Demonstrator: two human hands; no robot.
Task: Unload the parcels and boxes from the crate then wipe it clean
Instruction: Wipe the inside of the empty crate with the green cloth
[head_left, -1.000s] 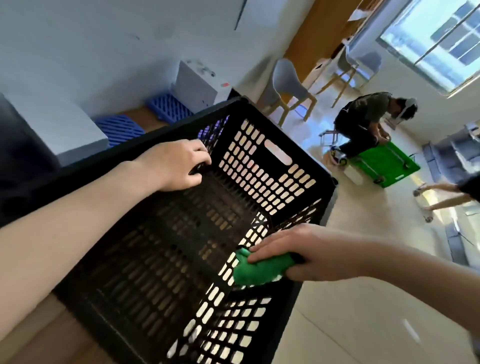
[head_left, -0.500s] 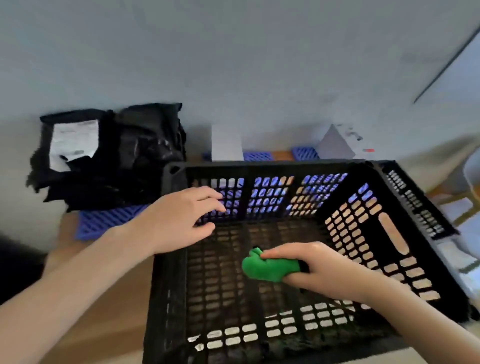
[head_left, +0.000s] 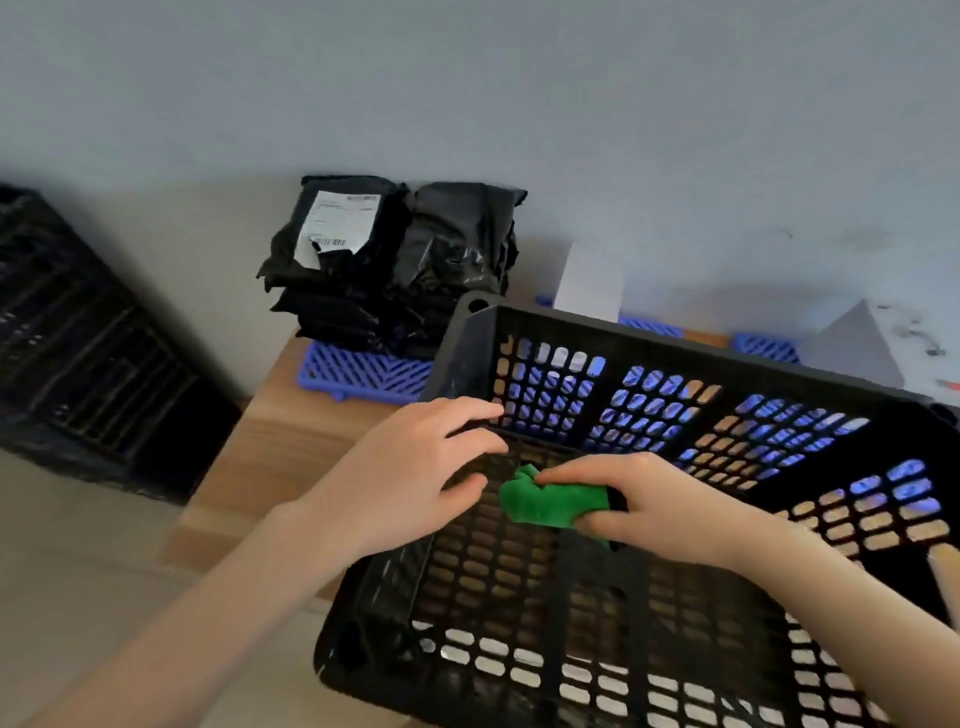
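The black slotted crate stands in front of me with nothing inside but my hands. My right hand is shut on a crumpled green cloth, held against the crate's floor near the far left corner. My left hand hovers over the crate's left wall with its fingers spread, holding nothing, its fingertips close to the cloth. A stack of black plastic parcels, the top one bearing a white label, sits outside the crate at the back left on a blue slatted mat.
The crate rests on a wooden surface against a pale wall. A second black crate stands at the left on the floor. Behind the crate are white boxes and more blue mats.
The view has swung left. My right hand has carried the green cloth toward the crate's far left corner. My left hand let go of the rim a second ago and now hovers open.
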